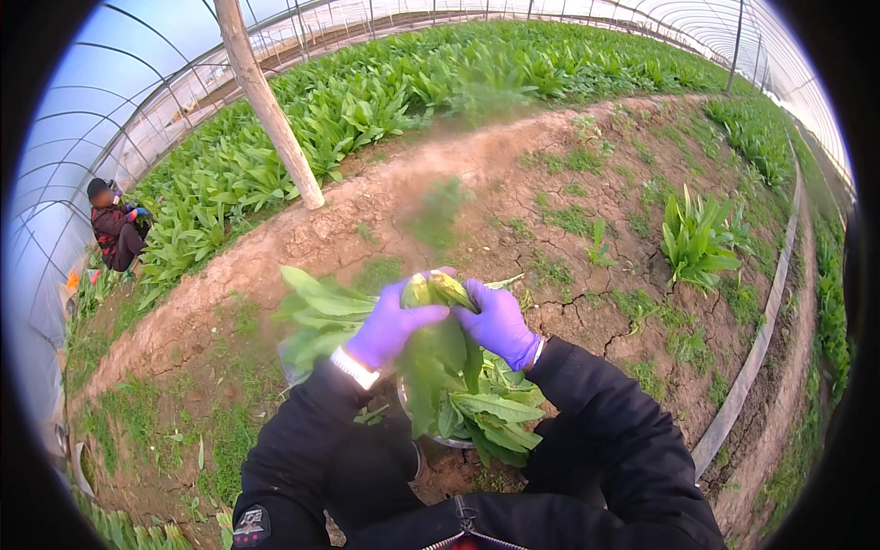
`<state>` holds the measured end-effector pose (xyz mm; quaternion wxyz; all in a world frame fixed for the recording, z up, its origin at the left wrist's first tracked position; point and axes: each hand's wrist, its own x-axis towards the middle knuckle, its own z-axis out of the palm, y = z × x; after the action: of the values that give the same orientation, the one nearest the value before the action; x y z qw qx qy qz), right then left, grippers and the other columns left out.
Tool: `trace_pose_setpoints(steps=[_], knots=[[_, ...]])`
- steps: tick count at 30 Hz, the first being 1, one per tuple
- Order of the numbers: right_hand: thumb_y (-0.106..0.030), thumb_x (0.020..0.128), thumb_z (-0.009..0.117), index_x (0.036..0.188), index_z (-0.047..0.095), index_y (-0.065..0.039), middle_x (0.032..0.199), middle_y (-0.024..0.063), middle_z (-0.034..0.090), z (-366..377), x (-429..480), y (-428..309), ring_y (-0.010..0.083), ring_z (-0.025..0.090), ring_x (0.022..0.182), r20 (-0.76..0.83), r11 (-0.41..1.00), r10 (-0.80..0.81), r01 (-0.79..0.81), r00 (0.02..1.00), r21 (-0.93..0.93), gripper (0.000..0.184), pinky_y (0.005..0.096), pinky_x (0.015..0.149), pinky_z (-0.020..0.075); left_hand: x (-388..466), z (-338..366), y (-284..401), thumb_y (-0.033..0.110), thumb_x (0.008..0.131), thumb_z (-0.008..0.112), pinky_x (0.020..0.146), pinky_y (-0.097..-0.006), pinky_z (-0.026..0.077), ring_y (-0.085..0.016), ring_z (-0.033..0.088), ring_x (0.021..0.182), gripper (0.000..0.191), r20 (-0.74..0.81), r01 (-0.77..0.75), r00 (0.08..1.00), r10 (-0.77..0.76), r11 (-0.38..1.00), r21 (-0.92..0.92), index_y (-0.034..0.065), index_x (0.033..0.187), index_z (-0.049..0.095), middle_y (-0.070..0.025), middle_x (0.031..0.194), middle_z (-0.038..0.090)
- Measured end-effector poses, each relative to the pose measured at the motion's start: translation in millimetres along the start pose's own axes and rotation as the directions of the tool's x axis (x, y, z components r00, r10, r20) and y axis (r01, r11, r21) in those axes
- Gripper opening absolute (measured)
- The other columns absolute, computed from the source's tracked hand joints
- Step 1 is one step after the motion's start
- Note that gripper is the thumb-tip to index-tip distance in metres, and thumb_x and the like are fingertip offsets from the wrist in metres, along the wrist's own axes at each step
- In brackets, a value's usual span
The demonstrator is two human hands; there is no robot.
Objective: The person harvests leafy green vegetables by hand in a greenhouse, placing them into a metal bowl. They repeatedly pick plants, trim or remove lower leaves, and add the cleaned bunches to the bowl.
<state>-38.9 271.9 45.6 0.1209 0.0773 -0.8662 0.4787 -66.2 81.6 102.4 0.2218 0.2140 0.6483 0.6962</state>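
Note:
Both hands wear purple gloves and are raised in front of me. My left hand (392,326) is closed around a leafy green plant (433,350), its pale cut base pointing up and its long leaves hanging down. My right hand (500,323) pinches the same bunch near its base from the right side. Below the hands, more cut leafy greens (502,412) lie over a round container (447,442), of which only part of the rim shows. Further long leaves (323,309) spread out to the left of my left hand, slightly blurred.
Cracked soil (385,234) with small weeds surrounds me. A wooden post (271,110) stands ahead left, before dense rows of leafy plants (412,75). Another person (117,223) crouches at the far left. A leafy clump (698,237) grows at right, beside a long flat strip (756,344). Harvested greens (130,526) lie bottom left.

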Motion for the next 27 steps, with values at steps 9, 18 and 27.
trace_pose_setpoints(steps=[9, 18, 27], knots=[[-0.03, 0.083, 0.068, 0.103, 0.063, -0.01, 0.077, 0.0193, 0.067, 15, -6, -11, 0.0408, 0.066, 0.073, -0.102, 0.996, 0.047, -0.054, 0.994, -0.075, 0.029, 0.0492, 0.065, 0.0519, 3, 7, -15, 0.007, 0.086, 0.07, 0.108, -0.0326, 0.039, -0.018, 0.054, 0.122, 0.068, 0.006, -0.026, 1.0, 0.027, 0.992, -0.122, -0.0018, 0.146, 0.038, -0.0088, 0.135, 0.057], [-0.023, 0.082, 0.065, 0.098, 0.06, -0.01, 0.081, 0.0182, 0.067, 24, -11, -15, 0.0413, 0.065, 0.074, -0.063, 0.996, 0.027, -0.033, 0.998, -0.089, 0.021, 0.05, 0.066, 0.0513, 4, 17, -30, 0.005, 0.088, 0.068, 0.1, -0.0307, 0.045, -0.017, 0.056, 0.116, 0.059, -0.083, -0.075, 0.994, 0.068, 0.993, -0.086, 0.0017, 0.142, 0.044, -0.0078, 0.13, 0.059], [-0.027, 0.09, 0.065, 0.13, 0.052, 0.001, 0.116, 0.0217, 0.066, 11, 5, -3, 0.0307, 0.064, 0.111, 0.178, 0.932, -0.195, 0.125, 0.965, 0.341, 0.051, 0.038, 0.093, 0.0498, 4, 1, -16, 0.008, 0.085, 0.064, 0.096, -0.0337, 0.048, -0.019, 0.063, 0.105, 0.031, -0.215, -0.153, 0.968, 0.128, 0.983, -0.105, 0.0003, 0.115, 0.062, -0.0103, 0.114, 0.067]])
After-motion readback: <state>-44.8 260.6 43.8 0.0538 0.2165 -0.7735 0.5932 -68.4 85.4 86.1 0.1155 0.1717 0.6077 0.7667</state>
